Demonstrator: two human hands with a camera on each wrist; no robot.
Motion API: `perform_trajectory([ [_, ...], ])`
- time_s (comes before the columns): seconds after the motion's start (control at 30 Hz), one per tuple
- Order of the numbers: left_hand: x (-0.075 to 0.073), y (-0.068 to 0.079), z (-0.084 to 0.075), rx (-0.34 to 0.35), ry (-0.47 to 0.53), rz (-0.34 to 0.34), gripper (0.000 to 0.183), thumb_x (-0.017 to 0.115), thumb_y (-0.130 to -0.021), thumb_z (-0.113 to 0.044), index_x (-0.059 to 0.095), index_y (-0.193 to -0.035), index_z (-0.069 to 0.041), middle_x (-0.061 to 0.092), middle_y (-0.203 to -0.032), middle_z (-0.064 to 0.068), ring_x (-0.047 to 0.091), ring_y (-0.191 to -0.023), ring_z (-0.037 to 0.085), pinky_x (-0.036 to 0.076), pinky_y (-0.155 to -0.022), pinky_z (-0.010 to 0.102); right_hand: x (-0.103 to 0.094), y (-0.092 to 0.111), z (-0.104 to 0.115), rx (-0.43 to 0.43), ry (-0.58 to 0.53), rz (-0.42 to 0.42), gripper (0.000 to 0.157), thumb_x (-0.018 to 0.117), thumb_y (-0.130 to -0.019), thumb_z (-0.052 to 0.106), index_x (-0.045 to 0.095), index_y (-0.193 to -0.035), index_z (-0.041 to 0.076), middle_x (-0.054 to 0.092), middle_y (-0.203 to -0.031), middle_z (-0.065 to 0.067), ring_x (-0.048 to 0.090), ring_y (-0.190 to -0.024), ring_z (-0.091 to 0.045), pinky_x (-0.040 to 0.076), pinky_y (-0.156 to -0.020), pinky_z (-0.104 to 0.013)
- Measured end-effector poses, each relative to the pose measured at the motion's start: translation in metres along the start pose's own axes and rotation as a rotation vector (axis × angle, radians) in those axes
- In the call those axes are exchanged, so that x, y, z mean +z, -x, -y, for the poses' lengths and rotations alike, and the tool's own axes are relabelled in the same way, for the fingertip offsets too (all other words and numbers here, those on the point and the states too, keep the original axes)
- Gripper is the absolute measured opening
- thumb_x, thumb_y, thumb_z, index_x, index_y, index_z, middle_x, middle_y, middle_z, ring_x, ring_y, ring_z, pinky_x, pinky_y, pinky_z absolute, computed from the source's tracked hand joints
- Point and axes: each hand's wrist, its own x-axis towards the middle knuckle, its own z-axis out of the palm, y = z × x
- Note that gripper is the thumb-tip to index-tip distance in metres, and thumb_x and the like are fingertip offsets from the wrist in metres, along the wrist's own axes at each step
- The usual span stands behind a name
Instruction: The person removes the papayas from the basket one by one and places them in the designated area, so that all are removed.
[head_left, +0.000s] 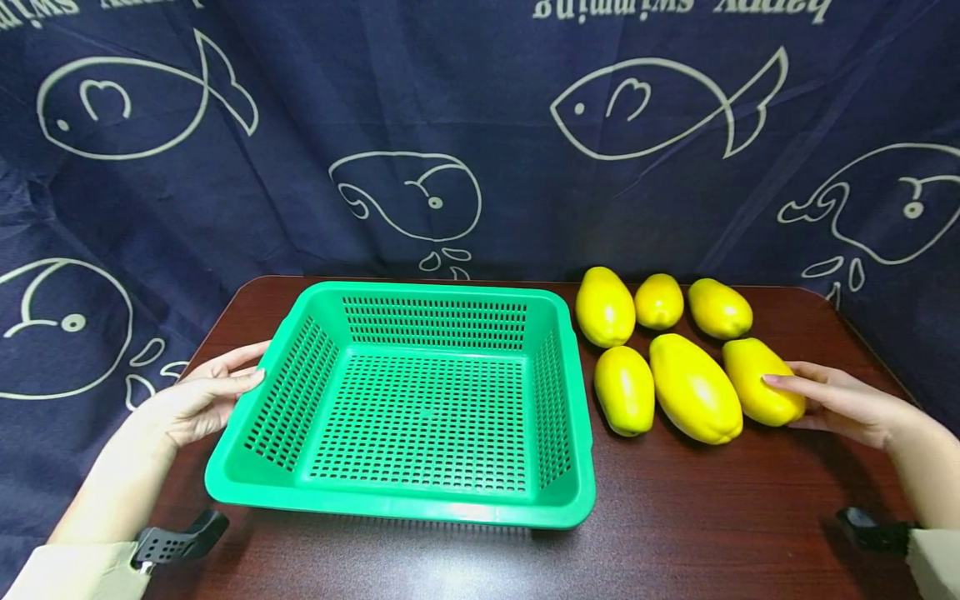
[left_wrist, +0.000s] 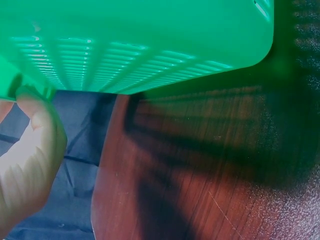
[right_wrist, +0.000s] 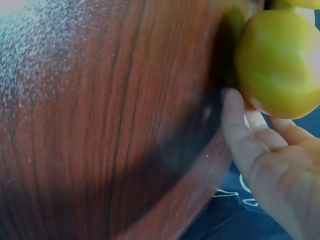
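Observation:
A green plastic basket (head_left: 401,510) with slotted walls and floor takes up the left and middle of the table; nothing lies in it. At its left rim, my left hand (head_left: 206,398) grips the edge, thumb on the near side. The left wrist view shows that thumb pressed to the green rim and the basket (left_wrist: 150,30) casting a shadow on the wood. My right hand (head_left: 851,404) holds the rightmost yellow papaya (head_left: 757,379), thumb on top and the other fingers partly hidden behind its right end. In the right wrist view the fingers reach under the papaya (right_wrist: 280,62).
Several more yellow papayas stand close together between basket and right hand, among them a large one (head_left: 693,387) and a smaller one (head_left: 660,302). The dark wooden table (head_left: 697,525) has rounded far corners. A navy cloth (head_left: 495,92) with white fish drawings hangs behind it.

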Motion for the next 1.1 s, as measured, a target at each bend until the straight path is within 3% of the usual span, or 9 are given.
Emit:
perform_trajectory([
  [0.27, 0.0012, -0.0009, -0.0005, 0.002, 0.010, 0.012, 0.046, 0.029, -0.098, 0.009, 0.054, -0.130, -0.013, 0.059, -0.121, 0.010, 0.059, -0.108, 0.024, 0.050, -0.088, 0.038, 0.0021, -0.0019, -0.0001, 0.006, 0.001, -0.020, 0.077, 0.040, -0.099, 0.034, -0.002, -0.137, -0.020, 0.046, -0.112, -0.007, 0.053, -0.089, -0.005, 0.053, -0.078, -0.033],
  [0.77, 0.0036, -0.0016, -0.0010, 0.009, 0.033, 0.022, 0.046, 0.028, -0.098, 0.009, 0.054, -0.130, -0.011, 0.060, -0.121, 0.012, 0.059, -0.108, 0.024, 0.050, -0.088, 0.037, -0.0019, -0.0046, -0.0021, -0.017, -0.076, 0.010, 0.074, 0.037, -0.100, 0.030, -0.006, -0.138, -0.018, 0.046, -0.109, -0.001, 0.054, -0.091, -0.006, 0.053, -0.079, -0.033],
  [1.1, 0.0085, -0.0013, -0.0033, 0.057, -0.090, -0.090, 0.044, 0.035, -0.095, 0.013, 0.057, -0.126, -0.009, 0.063, -0.115, 0.012, 0.062, -0.104, 0.023, 0.052, -0.085, 0.034, -0.0017, -0.0039, -0.0029, -0.004, -0.065, -0.016, 0.073, 0.036, -0.101, 0.031, -0.004, -0.138, -0.019, 0.049, -0.103, 0.002, 0.055, -0.088, -0.007, 0.053, -0.077, -0.033],
])
